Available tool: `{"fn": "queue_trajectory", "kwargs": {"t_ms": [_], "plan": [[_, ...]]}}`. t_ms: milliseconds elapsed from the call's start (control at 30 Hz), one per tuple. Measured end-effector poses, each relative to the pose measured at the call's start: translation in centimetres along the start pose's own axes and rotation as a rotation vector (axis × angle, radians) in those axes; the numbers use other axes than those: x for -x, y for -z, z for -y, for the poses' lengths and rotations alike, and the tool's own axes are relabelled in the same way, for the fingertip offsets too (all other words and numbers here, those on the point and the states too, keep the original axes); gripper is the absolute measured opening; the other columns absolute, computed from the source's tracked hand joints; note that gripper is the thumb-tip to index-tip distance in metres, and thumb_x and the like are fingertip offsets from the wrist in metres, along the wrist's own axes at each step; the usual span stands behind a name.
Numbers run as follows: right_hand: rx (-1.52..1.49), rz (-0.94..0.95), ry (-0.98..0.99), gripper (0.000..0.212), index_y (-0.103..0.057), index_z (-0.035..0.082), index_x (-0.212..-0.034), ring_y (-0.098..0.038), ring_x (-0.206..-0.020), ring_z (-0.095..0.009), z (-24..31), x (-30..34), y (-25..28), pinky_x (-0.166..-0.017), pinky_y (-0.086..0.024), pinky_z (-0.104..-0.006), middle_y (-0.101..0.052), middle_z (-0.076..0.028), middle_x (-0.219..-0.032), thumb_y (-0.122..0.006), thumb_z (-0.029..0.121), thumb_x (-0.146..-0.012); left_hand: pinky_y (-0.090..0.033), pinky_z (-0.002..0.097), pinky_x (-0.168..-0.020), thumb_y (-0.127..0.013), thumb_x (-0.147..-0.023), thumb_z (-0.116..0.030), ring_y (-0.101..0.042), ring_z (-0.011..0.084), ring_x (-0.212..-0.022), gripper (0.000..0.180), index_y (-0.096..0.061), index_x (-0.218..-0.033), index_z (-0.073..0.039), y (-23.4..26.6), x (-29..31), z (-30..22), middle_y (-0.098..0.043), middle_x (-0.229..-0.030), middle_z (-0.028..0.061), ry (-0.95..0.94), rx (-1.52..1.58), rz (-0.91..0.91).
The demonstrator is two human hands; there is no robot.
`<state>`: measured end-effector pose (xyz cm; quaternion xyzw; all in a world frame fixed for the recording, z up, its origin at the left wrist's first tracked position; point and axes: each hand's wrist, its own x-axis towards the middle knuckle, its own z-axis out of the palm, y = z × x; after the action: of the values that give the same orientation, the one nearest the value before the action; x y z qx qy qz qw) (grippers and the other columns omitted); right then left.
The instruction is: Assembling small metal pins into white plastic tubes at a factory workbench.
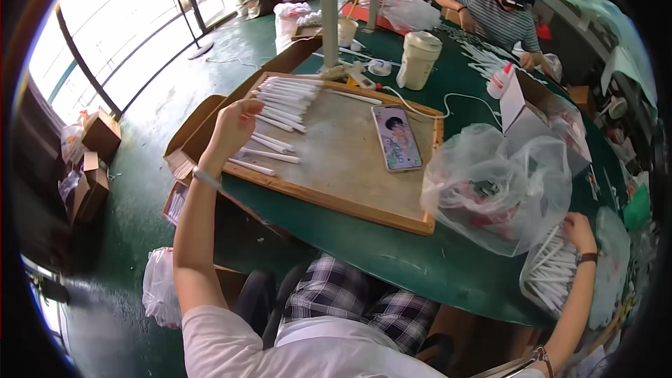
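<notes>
My left hand (236,126) is at the left rim of a wood-framed tray (336,189). Its fingers are bent together at the outer end of a white stick (274,123), which they appear to pinch. More slim white sticks (287,91) lie side by side along that rim, with gaps toward the near corner. On the right, my right hand (579,233) reaches over a clear container (523,283) heaped with loose white sticks (553,266). Its fingers are curled down at the pile's far edge; what they grip, if anything, is hidden.
On the tray lies a phone (397,138). A crumpled clear plastic bag (518,189) lies between tray and container, before a white box (525,108). Farther back stand a cream tumbler (418,61), a glue bottle (500,80) and a post (329,14). Across the table a person (490,17) works.
</notes>
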<state>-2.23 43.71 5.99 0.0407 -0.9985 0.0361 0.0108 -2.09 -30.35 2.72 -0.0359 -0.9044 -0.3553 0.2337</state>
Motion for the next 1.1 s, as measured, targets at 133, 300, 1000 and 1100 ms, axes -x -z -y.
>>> {"fn": "queue_trajectory", "kwargs": {"t_ms": [133, 300, 1000, 1100], "plan": [[0.092, -0.121, 0.048, 0.029, -0.054, 0.000, -0.098, -0.049, -0.093, -0.035, -0.2, 0.5, 1.8, -0.079, -0.040, -0.0374, -0.054, -0.017, -0.097, -0.057, 0.005, -0.070, -0.032, 0.0318, -0.098, -0.064, -0.057, -0.003, -0.036, 0.0259, -0.120, 0.077, -0.033, -0.128, -0.007, 0.7, -0.4, 1.6, -0.031, -0.133, 0.0150, -0.145, -0.482, 0.613], [0.066, -0.206, 0.020, 0.034, -0.049, 0.001, -0.108, -0.045, -0.104, -0.032, 4.8, 4.3, 6.1, -0.086, -0.036, -0.0368, -0.048, -0.015, -0.111, -0.055, 0.004, -0.075, -0.022, 0.0340, -0.104, -0.064, -0.054, -0.004, -0.019, 0.0271, -0.128, 0.089, -0.022, -0.132, -0.007, -1.9, -0.4, 1.2, -0.016, -0.139, 0.0174, -0.209, -0.661, 0.685], [-0.148, -0.003, 0.483, 0.035, -0.054, 0.001, -0.100, -0.051, -0.089, -0.030, 26.0, 9.0, 3.9, -0.077, -0.041, -0.0360, -0.054, -0.013, -0.099, -0.064, 0.008, -0.067, -0.045, 0.0346, -0.075, -0.059, -0.058, -0.005, -0.055, 0.0318, -0.084, 0.032, -0.055, -0.089, 0.003, -3.0, -4.2, 2.0, -0.058, -0.083, 0.0174, -0.274, -0.743, 0.751], [-0.157, 0.008, 0.571, 0.035, -0.055, 0.002, -0.100, -0.051, -0.089, -0.029, 26.9, 8.8, 3.9, -0.077, -0.042, -0.0358, -0.054, -0.012, -0.098, -0.065, 0.011, -0.067, -0.044, 0.0364, -0.068, -0.062, -0.060, -0.006, -0.055, 0.0325, -0.075, 0.026, -0.057, -0.085, 0.001, -2.4, -4.2, 2.1, -0.055, -0.073, 0.0172, -0.211, -0.416, 0.468]]}}
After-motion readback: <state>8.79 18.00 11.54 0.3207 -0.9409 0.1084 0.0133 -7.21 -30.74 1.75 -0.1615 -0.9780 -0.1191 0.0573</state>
